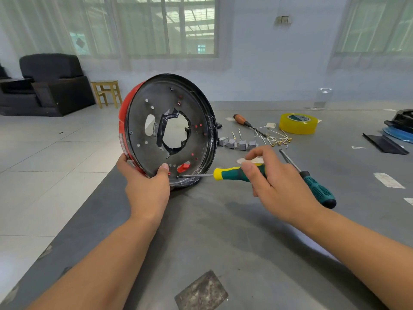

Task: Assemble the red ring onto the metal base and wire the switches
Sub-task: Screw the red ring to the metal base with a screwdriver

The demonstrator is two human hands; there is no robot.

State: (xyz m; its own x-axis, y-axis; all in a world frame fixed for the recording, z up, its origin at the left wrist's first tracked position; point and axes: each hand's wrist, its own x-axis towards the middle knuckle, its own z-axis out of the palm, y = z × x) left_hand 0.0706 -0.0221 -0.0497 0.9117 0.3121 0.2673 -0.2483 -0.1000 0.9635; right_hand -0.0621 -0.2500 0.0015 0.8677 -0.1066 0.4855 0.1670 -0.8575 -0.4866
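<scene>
The round dark metal base point(143, 121) stands on edge on the grey table, its perforated face toward me, with the red ring point(123, 115) fitted behind its left rim. My left hand point(145, 182) grips the lower rim, thumb on the face. My right hand point(272, 180) holds a yellow-and-green screwdriver point(230, 173) level, its tip at a screw near the base's bottom edge. Several grey switches point(238, 144) lie in a row behind, beside white wires point(276, 137) with brass terminals.
A second green screwdriver point(312, 182) lies right of my right hand. A wooden-handled screwdriver point(242, 120) and a yellow tape roll point(298, 123) sit further back. Black and blue parts point(397, 130) lie at the right edge. The table's left edge point(93, 191) drops to tiled floor.
</scene>
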